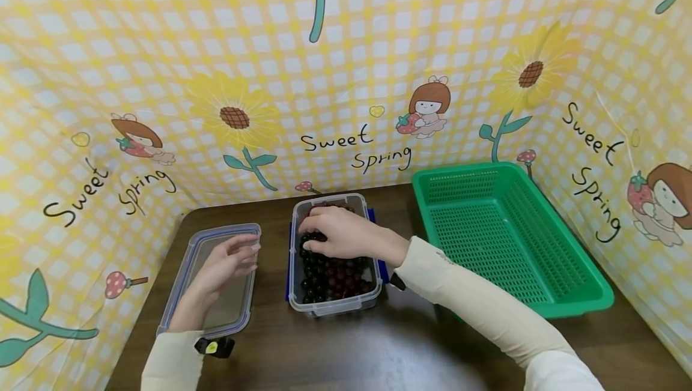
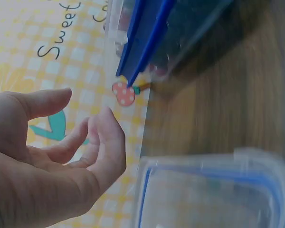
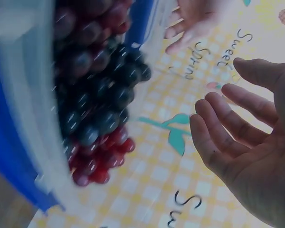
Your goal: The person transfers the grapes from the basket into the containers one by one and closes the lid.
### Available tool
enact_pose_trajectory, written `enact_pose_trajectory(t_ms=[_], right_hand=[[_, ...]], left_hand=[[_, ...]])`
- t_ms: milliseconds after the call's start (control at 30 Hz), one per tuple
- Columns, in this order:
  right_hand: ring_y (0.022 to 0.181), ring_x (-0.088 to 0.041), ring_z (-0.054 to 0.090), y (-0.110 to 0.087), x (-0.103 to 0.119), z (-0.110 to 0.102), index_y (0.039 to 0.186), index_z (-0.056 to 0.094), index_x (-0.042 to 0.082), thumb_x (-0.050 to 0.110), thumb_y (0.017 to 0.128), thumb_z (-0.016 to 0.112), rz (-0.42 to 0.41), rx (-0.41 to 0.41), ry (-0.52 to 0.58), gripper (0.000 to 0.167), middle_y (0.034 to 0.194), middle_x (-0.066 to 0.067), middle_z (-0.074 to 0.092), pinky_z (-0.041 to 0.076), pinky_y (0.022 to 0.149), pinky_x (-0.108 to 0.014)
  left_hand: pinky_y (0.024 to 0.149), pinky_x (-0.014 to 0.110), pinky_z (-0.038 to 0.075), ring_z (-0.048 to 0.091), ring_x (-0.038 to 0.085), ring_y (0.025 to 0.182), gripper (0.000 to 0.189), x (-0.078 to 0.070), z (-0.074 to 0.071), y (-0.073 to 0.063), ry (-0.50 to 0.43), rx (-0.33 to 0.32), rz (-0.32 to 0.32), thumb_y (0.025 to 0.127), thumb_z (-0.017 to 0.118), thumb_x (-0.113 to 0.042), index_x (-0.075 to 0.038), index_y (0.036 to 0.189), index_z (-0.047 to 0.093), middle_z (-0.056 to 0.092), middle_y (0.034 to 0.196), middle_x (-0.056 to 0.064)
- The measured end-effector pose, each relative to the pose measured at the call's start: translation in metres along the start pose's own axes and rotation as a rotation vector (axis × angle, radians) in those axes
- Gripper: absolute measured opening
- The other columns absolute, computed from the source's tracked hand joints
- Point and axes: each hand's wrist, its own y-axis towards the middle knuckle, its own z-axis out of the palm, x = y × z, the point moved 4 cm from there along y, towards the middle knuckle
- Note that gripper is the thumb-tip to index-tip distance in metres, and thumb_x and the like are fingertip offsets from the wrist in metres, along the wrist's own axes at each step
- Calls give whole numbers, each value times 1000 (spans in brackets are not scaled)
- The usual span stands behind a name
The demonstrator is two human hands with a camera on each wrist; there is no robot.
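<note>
A clear plastic container (image 1: 361, 302) with blue side clips holds dark and red grapes (image 1: 337, 278). Over its far half hovers my right hand (image 1: 348, 233). In the right wrist view that hand (image 3: 247, 128) has its fingers loosely bent, nothing between them, and a gap separates it from the black and red grapes (image 3: 104, 95). My left hand (image 1: 229, 265) is raised over a clear lid (image 1: 229, 310) with a blue seal, left of the container. Seen from the left wrist, its fingers (image 2: 109, 142) curve loosely and hold nothing, beside the container's blue clip (image 2: 147, 38).
A green perforated basket (image 1: 573, 309) stands to the right of the container on the dark wooden table (image 1: 357, 355). Yellow checked cloth (image 1: 324, 78) walls in the table at the back and both sides.
</note>
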Motion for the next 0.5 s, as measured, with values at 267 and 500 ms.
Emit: enact_pose_trajectory(t_ms=[267, 500], right_hand=[[117, -14, 68, 17, 35, 16, 140, 66, 14, 35, 106, 64, -20, 88, 12, 40, 136, -3, 68, 56, 96, -24], [115, -5, 67, 25, 67, 41, 145, 62, 15, 41, 106, 62, -20, 110, 67, 47, 138, 1, 68, 53, 95, -16]], left_hand=[[104, 38, 58, 60, 39, 132, 65, 3, -21, -26, 267, -20, 44, 110, 54, -41, 1, 157, 38, 52, 149, 27], [98, 58, 57, 57, 53, 132, 69, 4, -45, -36, 548, -86, 136, 109, 54, -48, 3, 155, 42, 53, 149, 33]])
